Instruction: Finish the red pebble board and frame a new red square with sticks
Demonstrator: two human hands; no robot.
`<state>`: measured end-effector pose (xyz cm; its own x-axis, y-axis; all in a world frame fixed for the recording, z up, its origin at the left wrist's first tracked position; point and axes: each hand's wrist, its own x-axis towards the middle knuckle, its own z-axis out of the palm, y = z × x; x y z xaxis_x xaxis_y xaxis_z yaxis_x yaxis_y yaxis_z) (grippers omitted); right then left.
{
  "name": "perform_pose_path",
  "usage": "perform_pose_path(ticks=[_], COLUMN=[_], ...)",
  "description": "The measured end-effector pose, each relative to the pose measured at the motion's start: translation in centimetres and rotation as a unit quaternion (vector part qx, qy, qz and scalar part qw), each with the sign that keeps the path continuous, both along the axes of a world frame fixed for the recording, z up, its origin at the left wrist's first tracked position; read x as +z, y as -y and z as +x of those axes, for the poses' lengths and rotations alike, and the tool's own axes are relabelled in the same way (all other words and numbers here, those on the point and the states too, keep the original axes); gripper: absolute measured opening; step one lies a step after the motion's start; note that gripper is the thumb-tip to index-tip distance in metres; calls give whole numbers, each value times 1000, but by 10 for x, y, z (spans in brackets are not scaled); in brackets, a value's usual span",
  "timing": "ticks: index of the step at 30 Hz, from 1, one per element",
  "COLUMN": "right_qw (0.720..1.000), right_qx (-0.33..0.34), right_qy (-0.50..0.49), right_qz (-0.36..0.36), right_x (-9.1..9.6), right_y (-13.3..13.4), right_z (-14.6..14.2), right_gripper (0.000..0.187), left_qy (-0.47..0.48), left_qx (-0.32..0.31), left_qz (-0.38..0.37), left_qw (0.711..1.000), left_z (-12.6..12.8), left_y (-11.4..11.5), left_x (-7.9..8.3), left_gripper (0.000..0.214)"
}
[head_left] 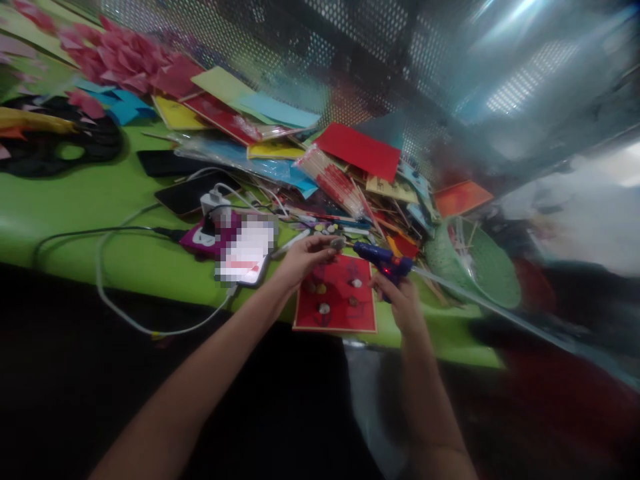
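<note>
While the left hand (307, 255) is pinching a round grey stone (337, 244), the right hand (401, 297) is gripping a blue plastic glue gun (381, 256). Gluing is seemingly underway — needing steadiness next.

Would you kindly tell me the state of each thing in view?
Left hand: closed on a stone
Stone: held near the gun's tip
Right hand: closed around the glue gun
Glue gun: red light on
Red board: flat, pebbles on top
Phone: screen lit, cable plugged in
Power strip: charger plugged in
Basket: open, holding items
</note>
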<state>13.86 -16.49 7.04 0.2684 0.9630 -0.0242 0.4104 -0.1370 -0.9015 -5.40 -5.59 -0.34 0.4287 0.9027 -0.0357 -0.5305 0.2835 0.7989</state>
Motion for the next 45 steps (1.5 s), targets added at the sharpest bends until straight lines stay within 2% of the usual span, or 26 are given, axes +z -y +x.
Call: perform_pose_path(ticks=[9, 15, 23, 33, 45], right_qw=[999, 1000, 1000, 1000, 1000], right_qx=[38, 31, 22, -1, 5], right_qy=[9, 1, 4, 6, -7], right_qz=[-3, -2, -1, 18, 17], right_x=[-2, -8, -2, 0, 0], right_y=[0, -1, -1, 1, 1], right_z=[-7, -6, -9, -2, -1], right_gripper=[44, 40, 39, 47, 47], left_qy=[-14, -18, -22, -7, 10], left_qx=[-6, -4, -3, -3, -4], left_qz=[0, 4, 6, 5, -13], left_qw=[1000, 1000, 1000, 1000, 1000], left_z=[0, 0, 0, -1, 0], left_y=[0, 1, 0, 1, 0], left_x=[2, 3, 3, 1, -3], left_gripper=[49, 52, 53, 50, 49])
